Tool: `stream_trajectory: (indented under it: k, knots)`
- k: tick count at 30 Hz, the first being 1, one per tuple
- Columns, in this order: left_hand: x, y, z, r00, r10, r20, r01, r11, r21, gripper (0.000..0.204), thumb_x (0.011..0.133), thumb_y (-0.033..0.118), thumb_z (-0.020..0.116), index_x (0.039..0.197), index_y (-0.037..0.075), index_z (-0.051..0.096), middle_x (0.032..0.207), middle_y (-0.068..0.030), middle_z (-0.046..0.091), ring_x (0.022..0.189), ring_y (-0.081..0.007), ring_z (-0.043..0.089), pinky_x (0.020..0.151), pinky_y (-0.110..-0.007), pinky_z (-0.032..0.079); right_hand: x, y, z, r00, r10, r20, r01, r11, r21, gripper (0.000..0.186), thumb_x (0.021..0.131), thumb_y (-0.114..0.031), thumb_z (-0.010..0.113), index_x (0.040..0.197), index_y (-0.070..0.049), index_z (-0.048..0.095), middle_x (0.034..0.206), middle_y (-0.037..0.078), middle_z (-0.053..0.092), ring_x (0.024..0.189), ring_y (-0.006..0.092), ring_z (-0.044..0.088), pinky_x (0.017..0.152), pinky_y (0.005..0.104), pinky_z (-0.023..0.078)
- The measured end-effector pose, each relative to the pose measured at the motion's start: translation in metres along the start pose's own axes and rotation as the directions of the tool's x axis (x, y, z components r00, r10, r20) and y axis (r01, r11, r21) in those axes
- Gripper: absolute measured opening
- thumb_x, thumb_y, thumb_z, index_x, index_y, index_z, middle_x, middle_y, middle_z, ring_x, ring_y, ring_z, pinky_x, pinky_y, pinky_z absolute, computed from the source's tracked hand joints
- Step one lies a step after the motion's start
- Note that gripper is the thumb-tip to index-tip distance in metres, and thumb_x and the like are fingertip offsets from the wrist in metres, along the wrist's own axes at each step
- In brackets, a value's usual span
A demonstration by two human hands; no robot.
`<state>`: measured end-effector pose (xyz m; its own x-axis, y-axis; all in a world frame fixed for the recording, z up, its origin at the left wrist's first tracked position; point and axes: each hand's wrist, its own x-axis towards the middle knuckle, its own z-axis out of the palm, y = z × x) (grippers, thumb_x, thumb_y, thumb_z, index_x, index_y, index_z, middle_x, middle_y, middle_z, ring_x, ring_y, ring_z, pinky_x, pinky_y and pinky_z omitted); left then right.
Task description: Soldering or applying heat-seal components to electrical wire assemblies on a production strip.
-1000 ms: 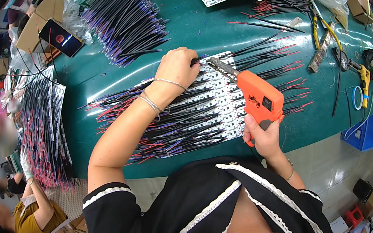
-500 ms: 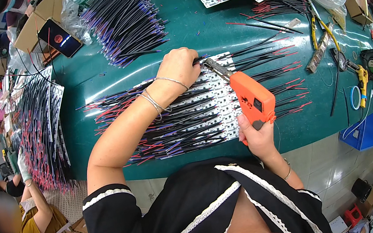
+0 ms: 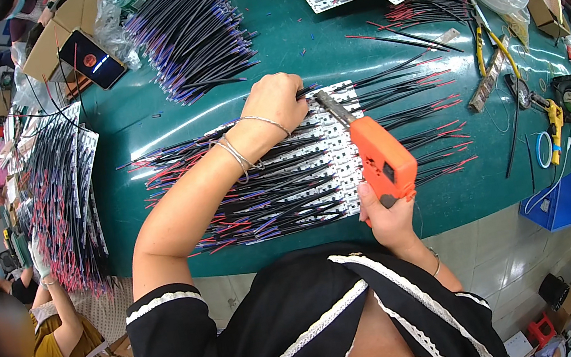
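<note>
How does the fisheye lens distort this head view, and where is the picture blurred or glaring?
Head view: the green table edge bows into a curve and the corners go black; a person at the lower left is blurred; soft glare lies on the table near the wire bundle; the left hand and orange tool are sharp.

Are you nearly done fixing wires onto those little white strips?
Partly. Wired strips hang at the table's left edge. Now the right hand works an orange tool on the row of strips, the left hand pinching wires. Loose wires remain.
</note>
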<state>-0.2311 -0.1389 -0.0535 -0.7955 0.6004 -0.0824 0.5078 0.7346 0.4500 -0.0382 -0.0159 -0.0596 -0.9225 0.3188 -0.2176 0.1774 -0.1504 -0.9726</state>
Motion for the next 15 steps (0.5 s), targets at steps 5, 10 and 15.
stream_trajectory:
  k: [5,10,15]
  knots:
    - [0.0011,-0.0014,0.0016,1.000,-0.002,0.012,0.002,1.000,-0.003,0.016,0.065,0.011,0.058,0.072,-0.003,0.060,0.073,-0.0190,0.058,0.069,-0.0343,0.056,0.066,-0.038,0.044,-0.0010,-0.0075,-0.0067,1.000,0.013,-0.011,-0.012,0.994,0.110,0.018,0.082,-0.012,0.054,0.092,0.001,0.045,0.061,0.003,0.048,0.043,0.0091,0.046,0.040,0.0226,0.039]
    - [0.0005,-0.0023,0.0020,0.999,0.021,0.024,-0.021,1.000,-0.007,0.017,0.067,0.012,0.057,0.074,-0.003,0.059,0.076,-0.0195,0.058,0.071,-0.0341,0.056,0.067,-0.038,0.044,-0.0008,-0.0087,-0.0079,0.998,0.045,0.032,-0.048,0.994,0.101,0.017,0.082,-0.012,0.053,0.089,0.001,0.044,0.062,0.004,0.048,0.044,0.0094,0.046,0.041,0.0233,0.040]
    - [-0.0014,-0.0021,0.0006,1.000,0.019,-0.013,-0.020,1.000,-0.023,0.016,0.067,0.012,0.057,0.074,-0.003,0.059,0.075,-0.0195,0.058,0.070,-0.0344,0.056,0.066,-0.038,0.044,-0.0014,-0.0088,-0.0088,0.994,0.086,0.062,-0.091,0.992,0.088,0.014,0.082,-0.011,0.053,0.087,0.000,0.045,0.058,0.003,0.048,0.044,0.0094,0.047,0.041,0.0233,0.040]
